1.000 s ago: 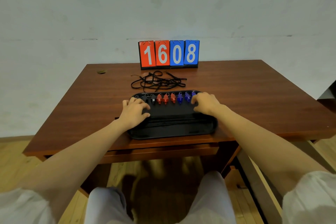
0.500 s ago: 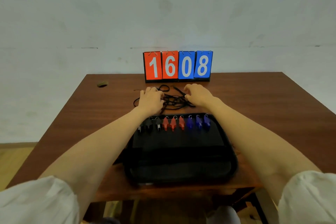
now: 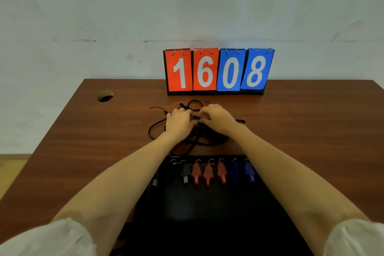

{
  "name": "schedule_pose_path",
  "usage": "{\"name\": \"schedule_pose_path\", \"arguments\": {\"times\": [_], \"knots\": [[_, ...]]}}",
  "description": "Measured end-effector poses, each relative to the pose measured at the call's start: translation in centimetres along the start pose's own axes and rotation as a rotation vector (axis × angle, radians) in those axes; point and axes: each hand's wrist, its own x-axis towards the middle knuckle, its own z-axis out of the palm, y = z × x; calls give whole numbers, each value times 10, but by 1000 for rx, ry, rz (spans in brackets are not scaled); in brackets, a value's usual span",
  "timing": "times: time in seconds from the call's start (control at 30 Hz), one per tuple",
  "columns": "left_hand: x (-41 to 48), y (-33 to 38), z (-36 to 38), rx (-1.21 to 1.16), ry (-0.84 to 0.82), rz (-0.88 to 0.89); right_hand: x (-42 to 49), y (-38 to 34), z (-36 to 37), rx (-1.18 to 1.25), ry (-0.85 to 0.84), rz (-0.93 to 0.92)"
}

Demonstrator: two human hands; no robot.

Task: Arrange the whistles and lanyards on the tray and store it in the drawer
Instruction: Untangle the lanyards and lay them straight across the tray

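Observation:
A black tray [image 3: 207, 210] lies on the near part of the wooden table. Along its far edge runs a row of whistles [image 3: 208, 172]: black ones on the left, three red in the middle, blue on the right. Just beyond the tray sits a tangled pile of black lanyards [image 3: 154, 129]. My left hand [image 3: 178, 123] and my right hand [image 3: 218, 118] are both on the pile, side by side, their fingers curled into the cords and pinching them. My forearms hide part of the tray's sides.
A flip scoreboard [image 3: 218, 70] reading 1608 stands at the table's back edge against a pale wall. A round cable hole [image 3: 105, 96] is at the back left of the table [image 3: 311, 131]. Wooden floor shows at the far left.
Both hands left the tray and reached forward to the lanyard pile. They have since closed together over its middle and gathered the cords. The camera has moved closer.

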Motion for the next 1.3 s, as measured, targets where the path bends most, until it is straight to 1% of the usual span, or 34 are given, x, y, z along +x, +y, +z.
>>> {"name": "schedule_pose_path", "arguments": {"times": [0.07, 0.17, 0.23, 0.3, 0.37, 0.43, 0.57, 0.67, 0.77, 0.9, 1.0, 1.07, 1.13, 1.23, 1.3], "knots": [[3, -2, 6, 28, 30, 8, 2, 1, 6, -2, -11, -6], [3, -3, 8, 30, 108, 14, 2, 2, 7, -50, 50, -10], [2, -1, 2, -12, 176, 22, 1, -2, 1, -55, 88, -38], [-2, 3, -8, -64, 231, 34, -1, -11, -6, -6, 74, -44], [-7, 7, -18, -93, 272, 57, -2, -18, -14, -42, 60, -30], [-12, 11, -27, -104, 307, 66, -5, -23, -23, -73, 80, -6], [-27, 21, -49, -227, 360, 14, -20, -32, -48, -87, 154, 11], [-40, 32, -64, -375, 363, -28, -31, -39, -66, -81, 198, 44], [-50, 44, -77, -467, 369, -10, -43, -46, -79, -58, 154, 98], [-59, 52, -94, -468, 385, -10, -59, -48, -93, -75, 141, 139], [-63, 51, -106, -529, 439, -58, -71, -45, -99, -106, 113, 186], [-64, 48, -112, -535, 460, -79, -77, -41, -100, -74, 83, 198], [-64, 48, -117, -506, 433, -60, -81, -43, -102, 45, 63, 176], [-66, 53, -121, -493, 396, 13, -83, -59, -110, 202, 168, 82], [-68, 59, -122, -476, 385, 67, -80, -71, -117, 224, 185, 22]]}}
